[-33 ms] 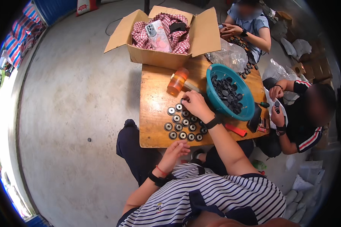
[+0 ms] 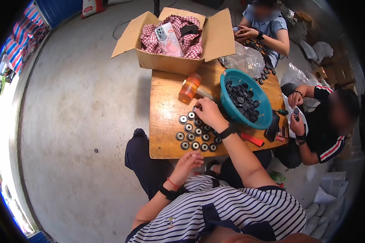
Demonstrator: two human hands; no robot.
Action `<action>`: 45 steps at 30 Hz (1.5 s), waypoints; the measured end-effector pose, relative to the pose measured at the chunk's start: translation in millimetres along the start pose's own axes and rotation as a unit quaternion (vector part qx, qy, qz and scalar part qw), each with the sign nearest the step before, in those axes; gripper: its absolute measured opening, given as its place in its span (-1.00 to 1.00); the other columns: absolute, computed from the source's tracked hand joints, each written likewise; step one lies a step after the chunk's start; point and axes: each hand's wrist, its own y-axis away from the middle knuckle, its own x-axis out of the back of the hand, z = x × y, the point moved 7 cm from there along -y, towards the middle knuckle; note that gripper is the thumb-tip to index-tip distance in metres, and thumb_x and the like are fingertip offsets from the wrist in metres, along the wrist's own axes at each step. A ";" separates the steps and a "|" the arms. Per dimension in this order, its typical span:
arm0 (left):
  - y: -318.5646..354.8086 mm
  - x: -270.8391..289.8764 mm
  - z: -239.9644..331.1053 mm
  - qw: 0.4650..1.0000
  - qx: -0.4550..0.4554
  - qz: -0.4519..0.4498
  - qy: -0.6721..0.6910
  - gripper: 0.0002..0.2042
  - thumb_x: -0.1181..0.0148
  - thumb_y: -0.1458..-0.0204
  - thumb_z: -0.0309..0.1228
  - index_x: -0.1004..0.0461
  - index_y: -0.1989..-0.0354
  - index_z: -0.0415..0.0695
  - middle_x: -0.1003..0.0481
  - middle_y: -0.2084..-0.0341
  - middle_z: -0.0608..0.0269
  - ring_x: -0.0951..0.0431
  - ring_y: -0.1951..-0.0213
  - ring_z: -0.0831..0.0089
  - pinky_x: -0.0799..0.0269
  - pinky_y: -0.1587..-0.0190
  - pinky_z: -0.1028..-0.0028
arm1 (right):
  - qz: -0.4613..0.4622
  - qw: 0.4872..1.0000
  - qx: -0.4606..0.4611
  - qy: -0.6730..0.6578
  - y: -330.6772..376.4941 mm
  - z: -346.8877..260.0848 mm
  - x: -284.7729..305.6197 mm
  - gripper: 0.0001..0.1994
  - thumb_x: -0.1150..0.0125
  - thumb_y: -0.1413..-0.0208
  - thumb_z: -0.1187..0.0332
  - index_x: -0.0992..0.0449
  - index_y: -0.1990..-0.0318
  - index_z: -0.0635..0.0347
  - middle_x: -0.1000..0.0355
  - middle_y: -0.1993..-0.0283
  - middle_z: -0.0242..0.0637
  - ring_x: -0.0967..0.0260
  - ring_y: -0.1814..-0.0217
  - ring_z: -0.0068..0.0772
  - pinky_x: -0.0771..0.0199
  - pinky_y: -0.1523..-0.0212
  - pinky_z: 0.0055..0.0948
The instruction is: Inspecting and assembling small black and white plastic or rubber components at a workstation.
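Black ring parts (image 2: 195, 133) lie in rows on the wooden table (image 2: 162, 121); right hand (image 2: 207, 113) pinches one at their far edge, nearer than left hand (image 2: 187, 161), loosely curled and holding nothing at the table's near edge.

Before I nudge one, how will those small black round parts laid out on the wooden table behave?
The round parts lie flat in rows on the wooden table, so they probably slide rather than roll. They look stiff, small and thick, likely easy to pinch, as the right hand seems to do. Packed closely, a pushed one would probably bump its neighbours.
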 end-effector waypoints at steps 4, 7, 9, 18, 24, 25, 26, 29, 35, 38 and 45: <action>4.9 -5.7 -3.4 1.000 0.009 -0.003 -0.015 -0.69 0.10 -0.29 -0.31 -0.31 -0.08 -0.24 -0.46 0.11 0.10 -0.48 0.08 0.38 -0.38 -0.03 0.42 | 0.015 0.998 0.016 0.053 0.1 -4.7 -3.2 -0.87 -0.20 0.03 0.42 -0.46 0.37 0.30 -0.39 0.28 -0.02 -0.38 0.13 0.04 -0.39 0.07 -0.09; 6.3 -15.6 -5.3 0.999 0.022 -0.011 -0.041 -0.69 0.10 -0.29 -0.31 -0.31 -0.09 -0.25 -0.46 0.10 0.11 -0.47 0.08 0.40 -0.37 -0.03 0.43 | 0.037 0.995 0.040 0.080 -0.1 -3.3 -3.6 -0.87 -0.19 0.03 0.42 -0.45 0.37 0.30 -0.39 0.24 -0.01 -0.38 0.13 0.04 -0.39 0.07 -0.09; 4.4 -26.5 -14.1 0.997 0.046 -0.022 -0.052 -0.68 0.11 -0.30 -0.30 -0.30 -0.09 -0.25 -0.45 0.09 0.12 -0.47 0.08 0.41 -0.38 -0.03 0.45 | 0.036 0.993 0.036 0.107 0.8 1.5 -5.6 -0.85 -0.19 0.02 0.41 -0.46 0.32 0.29 -0.39 0.22 -0.02 -0.38 0.12 0.03 -0.39 0.07 -0.09; 9.2 -165.8 -61.2 0.930 0.186 -0.307 -0.075 -0.60 0.19 -0.32 -0.26 -0.20 -0.25 -0.18 -0.35 -0.14 0.22 -0.35 -0.14 0.48 -0.24 -0.21 0.43 | 0.492 0.793 0.305 -0.188 194.3 -170.8 235.6 -0.81 -0.04 -0.21 0.42 -0.42 0.10 0.35 -0.34 0.35 -0.25 -0.19 0.47 -0.51 -0.21 0.48 -0.55; -15.2 -195.1 -103.6 0.901 0.072 -0.298 -0.307 -0.81 0.04 -0.26 -0.37 -0.43 0.13 -0.21 -0.48 0.26 0.37 -0.41 0.18 0.64 -0.34 0.06 0.61 | 0.584 0.526 0.535 -0.310 324.7 -145.8 278.8 -0.78 0.17 -0.20 0.27 -0.38 0.23 0.18 -0.24 0.45 -0.40 -0.07 0.52 -0.50 -0.07 0.43 -0.45; -13.6 -200.0 -103.6 0.894 0.066 -0.291 -0.334 -0.82 0.04 -0.26 -0.38 -0.42 0.13 -0.22 -0.48 0.26 0.35 -0.42 0.17 0.64 -0.34 0.06 0.61 | 0.589 0.526 0.531 -0.307 327.7 -140.8 277.3 -0.78 0.17 -0.20 0.27 -0.38 0.23 0.18 -0.24 0.45 -0.40 -0.07 0.52 -0.50 -0.07 0.43 -0.45; -11.6 -205.0 -103.4 0.886 0.060 -0.283 -0.362 -0.83 0.04 -0.25 -0.40 -0.42 0.13 -0.22 -0.48 0.26 0.34 -0.42 0.17 0.63 -0.33 0.06 0.61 | 0.599 0.544 0.520 -0.274 329.1 -138.7 272.4 -0.78 0.15 -0.17 0.25 -0.42 0.22 0.12 -0.24 0.47 -0.46 -0.10 0.53 -0.52 -0.08 0.44 -0.48; -3.0 -211.7 -85.6 0.880 0.052 -0.279 -0.382 -0.82 0.02 -0.23 -0.41 -0.41 0.12 -0.23 -0.47 0.29 0.34 -0.41 0.20 0.63 -0.34 0.10 0.61 | 0.601 0.553 0.519 -0.253 333.2 -130.7 271.2 -0.75 0.12 -0.14 0.21 -0.48 0.21 0.05 -0.26 0.49 -0.54 -0.13 0.55 -0.57 -0.10 0.46 -0.52; -5.7 -207.6 -103.0 0.920 0.199 -0.216 -0.259 -0.78 -0.01 -0.22 -0.36 -0.35 0.05 -0.22 -0.43 0.23 0.34 -0.38 0.17 0.65 -0.30 0.08 0.65 | 0.608 0.555 0.512 -0.247 337.0 -118.5 275.8 -0.69 0.06 -0.13 0.14 -0.54 0.12 0.02 -0.28 0.50 -0.57 -0.15 0.57 -0.60 -0.09 0.50 -0.55; -5.2 -211.8 -96.4 0.911 0.157 -0.301 -0.235 -0.73 0.01 -0.24 -0.32 -0.32 0.00 -0.24 -0.41 0.18 0.34 -0.37 0.14 0.65 -0.30 0.04 0.62 | 0.606 0.540 0.525 -0.258 340.6 -112.8 281.3 -0.70 0.06 -0.13 0.14 -0.54 0.14 0.03 -0.29 0.50 -0.56 -0.15 0.56 -0.60 -0.10 0.50 -0.55; -3.3 -214.6 -86.3 0.904 0.150 -0.328 -0.229 -0.68 0.03 -0.26 -0.32 -0.28 -0.09 -0.25 -0.35 0.03 0.25 -0.32 -0.05 0.58 -0.22 -0.14 0.54 | 0.617 0.529 0.520 -0.262 331.1 -123.4 283.2 -0.75 0.02 -0.10 0.20 -0.53 0.19 0.04 -0.28 0.52 -0.55 -0.14 0.58 -0.59 -0.11 0.51 -0.55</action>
